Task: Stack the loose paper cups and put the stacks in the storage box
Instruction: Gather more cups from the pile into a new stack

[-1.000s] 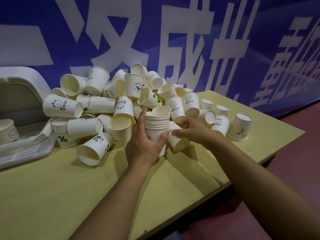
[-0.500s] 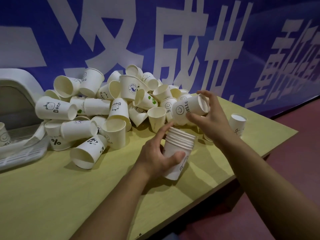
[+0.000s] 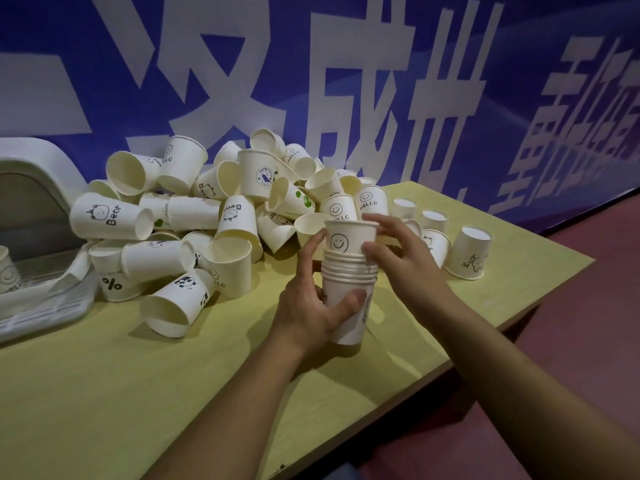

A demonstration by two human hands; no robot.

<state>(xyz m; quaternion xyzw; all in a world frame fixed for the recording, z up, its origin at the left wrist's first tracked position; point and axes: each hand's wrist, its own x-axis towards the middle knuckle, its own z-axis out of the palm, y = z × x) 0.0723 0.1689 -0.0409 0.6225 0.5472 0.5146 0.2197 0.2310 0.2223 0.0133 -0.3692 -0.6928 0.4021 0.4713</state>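
Observation:
My left hand point(image 3: 311, 306) grips a stack of nested white paper cups point(image 3: 348, 282) above the yellow table. My right hand point(image 3: 398, 251) holds a smiley-face cup point(image 3: 346, 239) by its rim, its base sunk into the top of the stack. A big pile of loose cups point(image 3: 214, 209) lies behind and to the left. The white storage box point(image 3: 38, 299) is at the far left edge, with a cup point(image 3: 7, 275) inside it.
Several single cups point(image 3: 469, 252) stand upside down on the table's point(image 3: 104, 393) right part. A blue banner wall point(image 3: 346, 81) rises right behind the pile. The table's front edge runs diagonally below my arms, with red floor point(image 3: 571, 341) to the right.
My right hand lifted a smiley cup from the pile, turned it upright and brought it down into the stack. My left hand drew the stack nearer and levelled it.

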